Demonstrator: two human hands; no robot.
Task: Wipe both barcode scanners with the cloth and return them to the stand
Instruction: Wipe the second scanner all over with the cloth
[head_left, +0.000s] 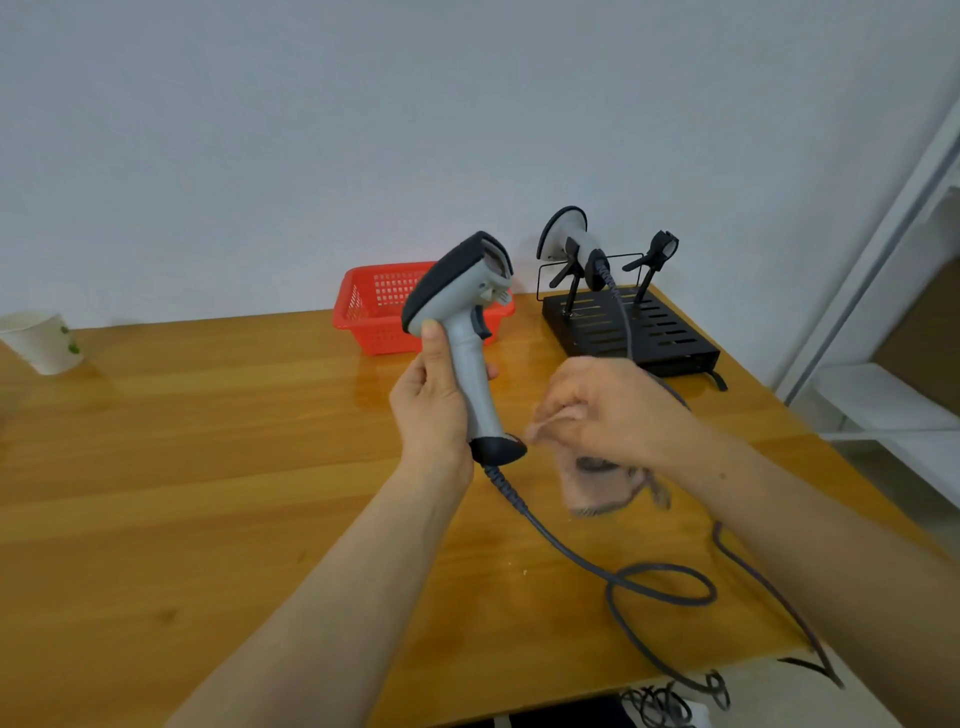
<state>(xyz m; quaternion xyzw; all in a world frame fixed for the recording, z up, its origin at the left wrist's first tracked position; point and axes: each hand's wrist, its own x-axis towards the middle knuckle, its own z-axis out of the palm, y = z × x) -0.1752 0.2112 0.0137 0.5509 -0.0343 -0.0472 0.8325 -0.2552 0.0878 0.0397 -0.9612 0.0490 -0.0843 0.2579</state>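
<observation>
Nearest us, far on our side of the stand (628, 327), a grey cable (660, 587) lay in a loose loop on the table (208, 467) and ran off its edge into a tangle below. From that loop the cable climbed to the dark butt of the scanner (462, 301), which we held in the air, well short of the stand and to its left. Our left hand (431, 400) gripped the pale handle, fingers wrapped round it and thumb up along its back. The scanner stood nearly upright, its dark-capped head tilted and its window turned toward the stand.

Our right hand (608, 410) hovered just in front of the stand, beside the scanner's butt. Its fingers were curled and pinched a pinkish cloth (597, 483) that hung below the hand. Hand and cloth were both blurred, and we could not tell whether the cloth touched the scanner.

Further off, the black slotted stand sat on the table's far right corner. A second scanner (566, 239) rested in the stand's left cradle, head up and turned to the left. Its cable dropped across the stand's base and passed behind our right hand. The stand's other cradle (660, 249) rose just to the right of that scanner.

Left of the stand sat a red basket (374, 306), partly hidden by the head of the scanner we held. Far to the stand's left, a white cup (44, 340) stood near the table's back edge. Behind the stand rose a pale wall (363, 130), and to the stand's right stood a white shelf (883, 400).
</observation>
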